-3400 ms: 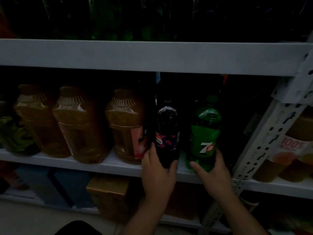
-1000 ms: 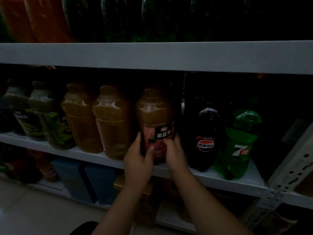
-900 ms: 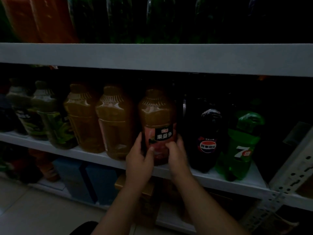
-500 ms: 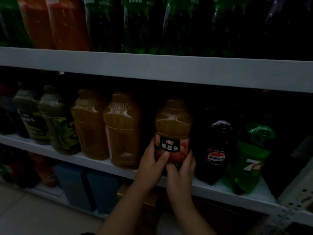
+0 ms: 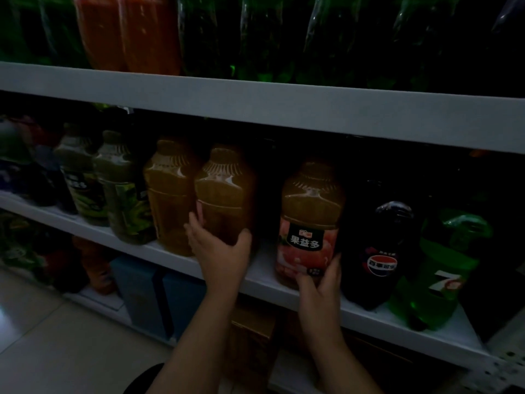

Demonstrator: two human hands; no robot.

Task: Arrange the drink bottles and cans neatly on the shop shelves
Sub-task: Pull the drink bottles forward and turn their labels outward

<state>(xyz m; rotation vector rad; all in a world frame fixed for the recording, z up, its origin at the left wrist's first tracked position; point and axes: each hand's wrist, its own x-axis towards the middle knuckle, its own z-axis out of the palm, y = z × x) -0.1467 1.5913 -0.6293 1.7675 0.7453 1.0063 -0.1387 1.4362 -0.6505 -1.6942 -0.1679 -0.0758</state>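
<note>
With the left hand (image 5: 221, 251) curled round the plain juice bottle (image 5: 224, 194) and the right hand (image 5: 321, 282) clamped low on the labelled juice bottle (image 5: 309, 220), the shelf (image 5: 267, 277) lip just below the fingers, a one-handed twist might have toppled either forward.

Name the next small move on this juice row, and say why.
Probably twist the amber juice bottle in the left hand until its label faces out: only a pink edge shows at its left side, while the labelled juice bottle in the right hand already faces front.
</note>
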